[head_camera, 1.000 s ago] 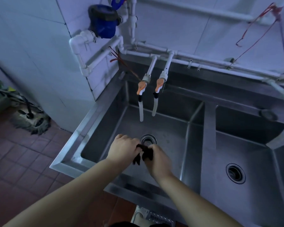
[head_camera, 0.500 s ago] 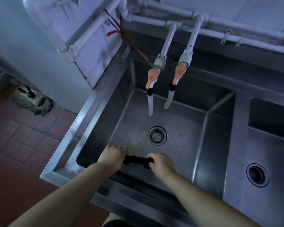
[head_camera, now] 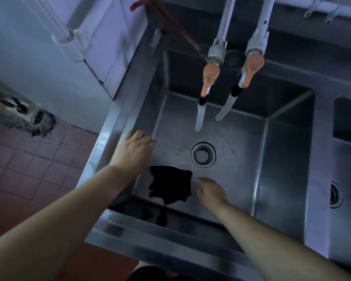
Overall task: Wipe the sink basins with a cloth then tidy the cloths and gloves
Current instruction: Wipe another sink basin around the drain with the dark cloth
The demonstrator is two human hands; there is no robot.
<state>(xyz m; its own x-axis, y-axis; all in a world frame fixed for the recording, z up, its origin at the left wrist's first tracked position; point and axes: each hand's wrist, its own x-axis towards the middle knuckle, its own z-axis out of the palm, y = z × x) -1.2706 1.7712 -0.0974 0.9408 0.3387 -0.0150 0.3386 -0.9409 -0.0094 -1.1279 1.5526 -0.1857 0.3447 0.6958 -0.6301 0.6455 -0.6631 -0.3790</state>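
Note:
A black cloth (head_camera: 170, 186) lies spread on the floor of the left steel sink basin (head_camera: 241, 142), near its front wall. My left hand (head_camera: 137, 147) rests on the basin's left inner wall with its fingers loosely bent, holding nothing. My right hand (head_camera: 210, 190) hovers just right of the cloth, fingers straight and pointing at its edge, apart from it or barely touching. The round drain (head_camera: 203, 154) sits just beyond the cloth.
Two taps with orange handles (head_camera: 230, 75) hang over the back of the left basin. A second basin with its own drain (head_camera: 335, 194) lies to the right. A mop head (head_camera: 22, 116) lies on the red tiled floor at the left.
Both hands were gripping and twisting the black cloth between them. Now the cloth lies loose on the basin floor, my left hand has gone to the left wall, and my right hand has opened.

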